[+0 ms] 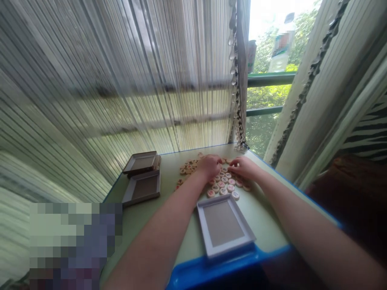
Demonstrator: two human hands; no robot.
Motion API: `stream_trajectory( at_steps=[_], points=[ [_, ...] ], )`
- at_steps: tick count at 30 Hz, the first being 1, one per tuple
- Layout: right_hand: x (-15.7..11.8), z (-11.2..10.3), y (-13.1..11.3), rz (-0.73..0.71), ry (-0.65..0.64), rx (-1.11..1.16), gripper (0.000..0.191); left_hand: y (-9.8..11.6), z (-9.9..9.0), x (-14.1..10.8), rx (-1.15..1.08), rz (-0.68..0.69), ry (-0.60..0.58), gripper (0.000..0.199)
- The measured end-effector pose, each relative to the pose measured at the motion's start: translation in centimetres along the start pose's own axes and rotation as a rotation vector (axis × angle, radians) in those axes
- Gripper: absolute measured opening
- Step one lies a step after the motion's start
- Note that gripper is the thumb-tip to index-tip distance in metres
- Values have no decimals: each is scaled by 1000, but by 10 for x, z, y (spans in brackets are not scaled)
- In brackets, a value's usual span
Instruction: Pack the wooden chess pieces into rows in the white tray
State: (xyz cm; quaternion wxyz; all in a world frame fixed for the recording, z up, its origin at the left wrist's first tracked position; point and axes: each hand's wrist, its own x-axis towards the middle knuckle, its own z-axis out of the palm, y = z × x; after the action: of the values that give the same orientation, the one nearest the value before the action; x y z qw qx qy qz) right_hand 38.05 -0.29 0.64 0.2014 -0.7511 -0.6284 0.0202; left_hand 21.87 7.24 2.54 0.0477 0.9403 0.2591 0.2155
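Round wooden Chinese chess pieces point(223, 180) with red and dark characters lie spread over the pale tabletop. My left hand point(211, 166) is among them with curled fingers; what its fingertips hold, if anything, is hidden. To its right, my right hand point(242, 166) has thumb and fingers drawn together at the pieces' edge, and I cannot make out what is between them. More pieces point(190, 166) lie left of my left hand, some partly covered by it. Between my forearms rests a shallow open box part point(225, 223) with a white rim and grey-brown bottom.
Two more shallow box parts, a farther one point(140, 162) on a small stack and a nearer one point(142, 187), lie at the table's left. The table point(269, 225) has a blue edge. Striped curtains point(121, 72) hang behind it. A bottle point(281, 48) stands by the window rail.
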Motion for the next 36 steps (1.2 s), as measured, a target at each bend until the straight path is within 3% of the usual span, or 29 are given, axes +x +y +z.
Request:
stream_trajectory(
  at_steps=[8,14,16,20,24,29,32,36],
  points=[
    [-1,5,-5,-11,112,172,21,-7,0,-1,-11,-11,83,26],
    [-3,-2,-5,41,8,259,22,-9,0,-1,-15,-29,96,26],
    [-1,-3,-1,93,47,281,27,-10,0,-1,-2,-34,84,26],
    [6,2,9,72,215,144,34,-10,3,-1,16,-36,59,27],
    [9,8,13,-9,126,14,34,-7,3,-1,21,-24,34,27],
    [7,5,12,131,147,-24,27,-3,2,-1,44,-23,1,27],
    [9,5,15,230,124,66,25,-2,1,0,49,-15,-3,27],
    [11,8,19,251,130,174,30,-2,3,-1,51,-47,-10,27]
  ],
)
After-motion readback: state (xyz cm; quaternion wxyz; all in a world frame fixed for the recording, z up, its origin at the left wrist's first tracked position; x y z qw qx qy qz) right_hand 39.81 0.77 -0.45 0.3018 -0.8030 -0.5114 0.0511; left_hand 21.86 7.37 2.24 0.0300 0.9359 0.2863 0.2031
